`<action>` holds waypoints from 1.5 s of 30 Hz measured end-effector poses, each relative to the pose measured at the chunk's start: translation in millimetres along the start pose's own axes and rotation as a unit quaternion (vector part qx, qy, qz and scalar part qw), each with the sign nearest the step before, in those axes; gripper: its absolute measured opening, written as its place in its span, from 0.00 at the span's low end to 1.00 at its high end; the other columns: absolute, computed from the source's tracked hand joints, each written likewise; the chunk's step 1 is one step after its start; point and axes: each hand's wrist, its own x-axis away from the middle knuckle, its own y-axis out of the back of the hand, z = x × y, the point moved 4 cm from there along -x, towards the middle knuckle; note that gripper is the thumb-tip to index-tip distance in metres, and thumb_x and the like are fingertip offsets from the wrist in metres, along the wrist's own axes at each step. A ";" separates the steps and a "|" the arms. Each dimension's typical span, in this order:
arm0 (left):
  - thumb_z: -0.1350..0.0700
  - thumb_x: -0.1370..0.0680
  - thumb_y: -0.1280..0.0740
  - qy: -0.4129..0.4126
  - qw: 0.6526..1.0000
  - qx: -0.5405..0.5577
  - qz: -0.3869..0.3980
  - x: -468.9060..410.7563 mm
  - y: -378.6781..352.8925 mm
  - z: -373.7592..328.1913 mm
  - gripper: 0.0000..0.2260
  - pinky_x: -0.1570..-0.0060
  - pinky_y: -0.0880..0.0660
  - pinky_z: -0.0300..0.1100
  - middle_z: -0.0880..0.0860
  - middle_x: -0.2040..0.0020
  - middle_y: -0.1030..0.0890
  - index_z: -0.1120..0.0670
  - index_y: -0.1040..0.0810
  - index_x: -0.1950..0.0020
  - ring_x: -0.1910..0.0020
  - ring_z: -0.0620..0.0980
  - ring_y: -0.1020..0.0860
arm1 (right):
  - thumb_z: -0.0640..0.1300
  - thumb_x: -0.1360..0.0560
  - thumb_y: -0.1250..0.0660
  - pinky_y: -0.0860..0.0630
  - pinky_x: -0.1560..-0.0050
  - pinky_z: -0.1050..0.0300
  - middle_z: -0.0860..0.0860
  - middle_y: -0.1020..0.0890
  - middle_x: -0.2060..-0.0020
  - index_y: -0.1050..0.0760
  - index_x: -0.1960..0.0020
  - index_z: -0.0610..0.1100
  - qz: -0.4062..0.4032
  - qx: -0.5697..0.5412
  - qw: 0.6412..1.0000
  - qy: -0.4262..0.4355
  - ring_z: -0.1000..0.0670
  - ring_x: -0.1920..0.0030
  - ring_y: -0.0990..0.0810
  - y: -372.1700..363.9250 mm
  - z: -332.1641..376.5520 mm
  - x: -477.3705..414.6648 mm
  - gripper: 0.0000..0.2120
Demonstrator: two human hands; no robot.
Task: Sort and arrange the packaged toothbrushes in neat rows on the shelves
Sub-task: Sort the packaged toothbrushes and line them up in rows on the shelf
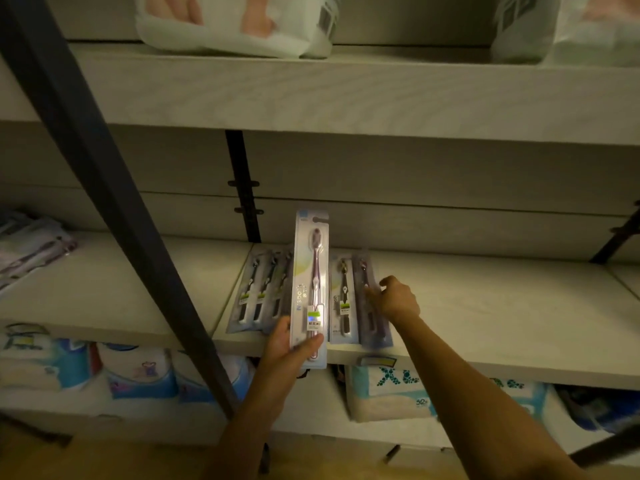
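1. Dim shelving bay with pale boards; a dark post [114,202] slants across the left foreground.
2. Nearest: left hand [287,351] grips the lower end of the held pack [311,271], thumb across the front, fingers behind. Pack is upright and off the shelf, in front of a gap in the row.
3. Lower shelf beneath carries soft blue-and-white bundles [138,372].
4. Middle shelf [485,323]: three packs [259,296] lie flat side by side left of the gap. Right of it lie an inner pack [343,299] and an end pack [375,332], the latter close to the front lip.
5. Right hand [398,301] rests on the end pack with fingers bent and tips at its right side. Pinching or only pressing: cannot tell.
6. Farther left is a loose heap [31,247] of packs, unsorted. Top shelf holds white bags [225,26].
7. Risks, as judged:
   - the gap looks narrow, so laying the held pack flat could ride it over a neighbour and skew the row;
   - a nudge from the right hand could slide the end pack off the lip;
   - a one-ended grip lets the tall pack swing;
   - low light makes sorting by type error-prone.
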 end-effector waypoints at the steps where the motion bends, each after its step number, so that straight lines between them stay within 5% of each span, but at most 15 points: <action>1: 0.60 0.25 0.33 0.005 1.000 0.002 0.003 -1.9 -2.4 1.8 0.12 0.61 0.25 0.32 0.42 0.50 0.23 0.47 0.28 0.46 0.52 0.39 0.23 | 0.57 0.24 0.39 0.23 0.45 0.47 0.45 0.23 0.42 0.30 0.37 0.45 -0.032 0.011 0.999 0.014 0.44 0.45 0.22 4.8 0.7 7.3 0.21; 3: 0.60 0.25 0.33 0.015 1.000 0.014 0.012 -6.5 -9.3 6.4 0.14 0.58 0.25 0.33 0.43 0.48 0.22 0.48 0.28 0.42 0.49 0.40 0.23 | 0.57 0.23 0.41 0.23 0.46 0.49 0.47 0.24 0.42 0.29 0.38 0.47 -0.074 -0.076 0.992 0.073 0.47 0.45 0.23 13.0 4.6 31.7 0.19; 6: 0.62 0.25 0.33 0.020 0.999 0.013 0.036 -13.8 -26.2 12.8 0.13 0.57 0.24 0.33 0.49 0.45 0.20 0.49 0.27 0.45 0.49 0.41 0.21 | 0.53 0.23 0.40 0.22 0.54 0.63 0.54 0.21 0.52 0.27 0.45 0.50 0.023 -0.285 0.945 0.158 0.57 0.53 0.21 20.6 20.0 93.2 0.11; 9: 0.64 0.24 0.35 0.020 0.996 -0.001 0.083 -14.4 -48.9 13.8 0.14 0.60 0.25 0.28 0.45 0.49 0.21 0.47 0.28 0.45 0.55 0.33 0.21 | 0.48 0.25 0.34 0.25 0.63 0.70 0.56 0.20 0.58 0.27 0.45 0.49 0.038 -0.298 0.936 0.185 0.63 0.60 0.20 18.0 21.1 123.2 0.09; 11: 0.64 0.24 0.35 0.022 0.994 -0.011 0.108 -13.1 -58.4 13.0 0.16 0.62 0.26 0.26 0.41 0.49 0.23 0.46 0.31 0.42 0.56 0.29 0.23 | 0.47 0.25 0.33 0.23 0.62 0.67 0.54 0.19 0.58 0.27 0.44 0.46 0.021 -0.288 0.944 0.160 0.60 0.61 0.19 14.6 13.9 115.9 0.11; 15: 0.56 0.25 0.33 0.032 0.993 -0.038 0.108 -14.7 -50.0 8.6 0.12 0.60 0.28 0.30 0.46 0.47 0.24 0.48 0.30 0.43 0.50 0.39 0.25 | 0.53 0.27 0.33 0.19 0.57 0.51 0.51 0.20 0.60 0.28 0.45 0.46 -0.038 -0.226 0.970 0.084 0.51 0.60 0.19 24.0 1.8 70.4 0.15; 23: 0.57 0.24 0.33 0.030 0.998 -0.039 0.045 -7.8 -6.7 18.8 0.07 0.43 0.27 0.46 0.52 0.45 0.22 0.50 0.25 0.48 0.46 0.49 0.24 | 0.54 0.26 0.35 0.21 0.50 0.46 0.43 0.19 0.50 0.28 0.45 0.44 -0.056 0.002 0.997 0.046 0.42 0.51 0.20 7.3 16.2 18.5 0.16; 30: 0.59 0.22 0.36 -0.007 0.998 -0.054 0.028 7.6 20.6 10.3 0.10 0.54 0.26 0.37 0.54 0.48 0.23 0.58 0.26 0.41 0.53 0.47 0.24 | 0.59 0.26 0.37 0.23 0.49 0.49 0.46 0.24 0.46 0.32 0.40 0.44 -0.058 0.092 0.993 0.048 0.44 0.48 0.22 5.5 25.2 25.8 0.23; 33: 0.59 0.22 0.37 -0.022 0.999 -0.047 0.012 11.2 40.2 4.6 0.08 0.53 0.26 0.37 0.53 0.48 0.22 0.57 0.24 0.44 0.52 0.46 0.24 | 0.54 0.26 0.35 0.23 0.50 0.51 0.46 0.24 0.45 0.30 0.40 0.45 -0.089 -0.026 0.989 0.116 0.47 0.48 0.23 19.0 32.4 48.9 0.19; 35: 0.57 0.23 0.35 -0.025 0.999 -0.035 -0.010 9.7 57.7 2.2 0.06 0.51 0.25 0.40 0.54 0.49 0.20 0.55 0.23 0.47 0.51 0.49 0.22 | 0.46 0.25 0.34 0.22 0.55 0.57 0.48 0.21 0.51 0.28 0.45 0.48 -0.076 -0.181 0.966 0.168 0.50 0.55 0.22 23.9 46.5 78.8 0.10; 39: 0.55 0.22 0.36 -0.045 0.998 -0.041 -0.032 5.3 92.0 -6.0 0.06 0.53 0.25 0.39 0.52 0.53 0.19 0.54 0.22 0.50 0.52 0.51 0.21 | 0.41 0.24 0.36 0.25 0.63 0.71 0.53 0.21 0.59 0.25 0.47 0.49 -0.031 -0.358 0.911 0.202 0.57 0.61 0.23 13.7 76.3 141.1 0.07; 45: 0.59 0.22 0.37 -0.068 0.997 0.001 -0.048 1.6 157.4 -19.9 0.04 0.60 0.22 0.31 0.53 0.54 0.19 0.54 0.23 0.51 0.56 0.48 0.20 | 0.42 0.24 0.36 0.22 0.53 0.60 0.52 0.19 0.58 0.24 0.49 0.51 0.000 -0.395 0.881 0.261 0.54 0.54 0.20 -14.0 135.6 203.9 0.06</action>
